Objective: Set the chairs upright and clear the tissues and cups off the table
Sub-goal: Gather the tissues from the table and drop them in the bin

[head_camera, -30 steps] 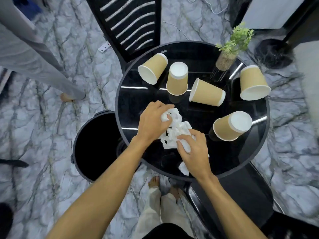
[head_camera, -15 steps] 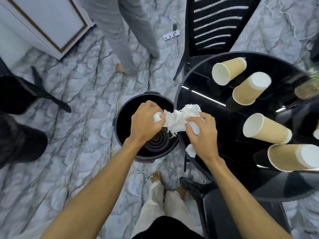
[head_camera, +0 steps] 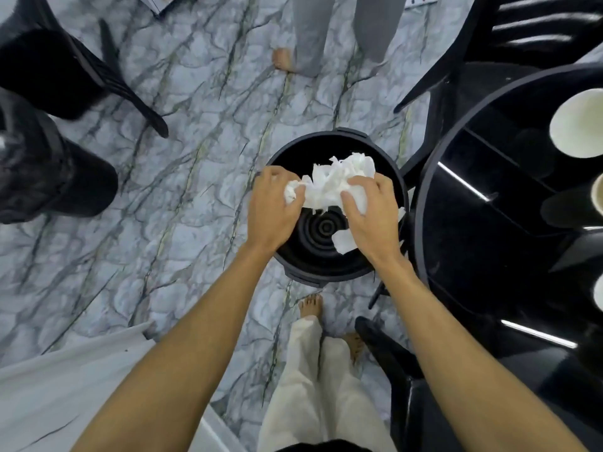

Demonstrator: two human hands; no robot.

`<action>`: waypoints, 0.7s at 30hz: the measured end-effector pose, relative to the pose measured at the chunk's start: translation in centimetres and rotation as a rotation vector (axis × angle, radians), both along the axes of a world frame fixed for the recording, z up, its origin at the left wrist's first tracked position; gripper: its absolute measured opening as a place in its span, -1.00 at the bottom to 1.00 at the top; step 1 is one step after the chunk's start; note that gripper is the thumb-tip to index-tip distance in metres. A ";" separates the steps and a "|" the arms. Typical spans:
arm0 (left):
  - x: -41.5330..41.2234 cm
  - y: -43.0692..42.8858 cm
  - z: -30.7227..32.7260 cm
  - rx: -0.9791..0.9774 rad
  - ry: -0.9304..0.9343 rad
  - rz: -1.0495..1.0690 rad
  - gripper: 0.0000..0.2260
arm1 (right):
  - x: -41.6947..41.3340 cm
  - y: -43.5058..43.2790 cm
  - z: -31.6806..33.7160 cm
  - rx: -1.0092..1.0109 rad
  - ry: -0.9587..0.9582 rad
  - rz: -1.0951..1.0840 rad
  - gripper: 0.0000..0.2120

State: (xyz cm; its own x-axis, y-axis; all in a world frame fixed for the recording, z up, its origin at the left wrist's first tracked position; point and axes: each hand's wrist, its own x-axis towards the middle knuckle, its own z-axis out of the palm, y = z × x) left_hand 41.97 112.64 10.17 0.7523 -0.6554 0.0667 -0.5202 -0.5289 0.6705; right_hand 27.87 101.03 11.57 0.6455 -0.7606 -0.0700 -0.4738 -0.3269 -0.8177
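Note:
A bunch of crumpled white tissues (head_camera: 329, 185) hangs over the open black bin (head_camera: 306, 272), which stands on the floor left of the table. My left hand (head_camera: 272, 212) grips the bunch's left end and my right hand (head_camera: 370, 216) grips its right side, with a loose piece dangling below the palm. The round black table (head_camera: 463, 230) fills the right edge. Tan paper cups lie on it, one with its white mouth showing (head_camera: 579, 123), others cut off by the frame edge.
A black slatted chair (head_camera: 509, 34) stands behind the table at upper right. Another black chair (head_camera: 401, 363) sits by my bare feet at lower right. A person in grey trousers (head_camera: 339, 24) stands at the top. Dark furniture (head_camera: 49, 132) is at the left on the marble floor.
Both hands lifted the tissues off the table and carried them left, over the bin. My view swung left too, so most cups and the plant left the frame.

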 end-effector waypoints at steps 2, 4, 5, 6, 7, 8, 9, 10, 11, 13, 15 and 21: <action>0.4 -0.3 -3.7 0.211 0.231 -0.112 -0.54 | 1.1 -0.6 -3.4 0.063 0.222 0.128 -0.56; 0.6 -0.2 -7.1 0.444 0.357 -0.197 -0.36 | 1.5 -1.1 -6.3 0.120 0.404 0.195 -0.50; 0.7 0.0 -8.3 0.516 0.390 -0.219 -0.34 | 1.5 -1.3 -7.4 0.145 0.448 0.210 -0.51; 0.8 0.3 -9.3 0.556 0.409 -0.230 -0.35 | 1.6 -1.4 -8.2 0.163 0.457 0.217 -0.52; 0.9 0.6 -9.9 0.572 0.425 -0.232 -0.37 | 1.5 -1.4 -8.7 0.174 0.440 0.219 -0.54; 1.0 0.9 -10.5 0.566 0.442 -0.229 -0.38 | 1.4 -1.3 -9.2 0.189 0.413 0.209 -0.55; 1.2 1.2 -10.8 0.546 0.464 -0.223 -0.39 | 1.4 -1.1 -9.4 0.199 0.394 0.196 -0.57; 1.4 1.5 -11.1 0.529 0.485 -0.219 -0.40 | 1.4 -0.9 -9.6 0.205 0.389 0.187 -0.58; 1.6 1.7 -11.1 0.522 0.492 -0.217 -0.41 | 1.4 -0.8 -9.7 0.198 0.396 0.188 -0.59; 1.9 1.9 -10.8 0.520 0.467 -0.223 -0.44 | 1.7 -0.4 -9.7 0.183 0.412 0.201 -0.60; 1.9 1.8 -9.9 0.511 0.429 -0.231 -0.48 | 1.9 -0.1 -9.1 0.180 0.421 0.204 -0.61; 1.7 2.2 -5.6 0.516 0.372 -0.275 -0.58 | 1.9 1.6 -6.5 0.140 0.405 0.221 -0.64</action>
